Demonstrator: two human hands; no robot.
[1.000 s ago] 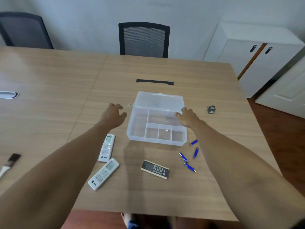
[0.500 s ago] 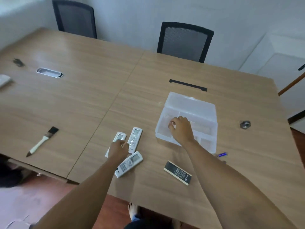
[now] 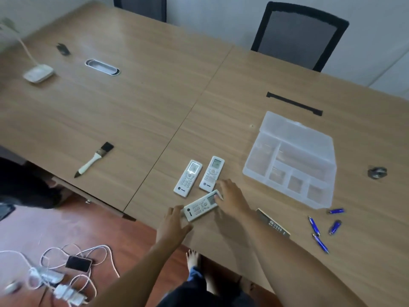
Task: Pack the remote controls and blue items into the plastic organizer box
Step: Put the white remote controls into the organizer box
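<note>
Near the table's front edge lies a white remote (image 3: 201,205), slanted. My left hand (image 3: 174,224) touches its near end and my right hand (image 3: 230,198) touches its far end, fingers on both sides of it. Two more white remotes (image 3: 188,178) (image 3: 212,173) lie side by side just beyond. A dark remote (image 3: 273,222) is partly hidden under my right forearm. The clear plastic organizer box (image 3: 292,160) sits open to the right, its compartments empty. Several blue items (image 3: 318,229) lie on the table right of my forearm.
A paintbrush (image 3: 94,159) lies to the left on the table (image 3: 132,103). A small metal object (image 3: 377,172) sits right of the box. A white device (image 3: 38,73) and a cable grommet (image 3: 103,67) are far left. Cables lie on the floor (image 3: 55,273).
My right hand left the box and came down to the nearest white remote. My left hand shifted from the side-by-side remotes to that remote's near end. The view swung left.
</note>
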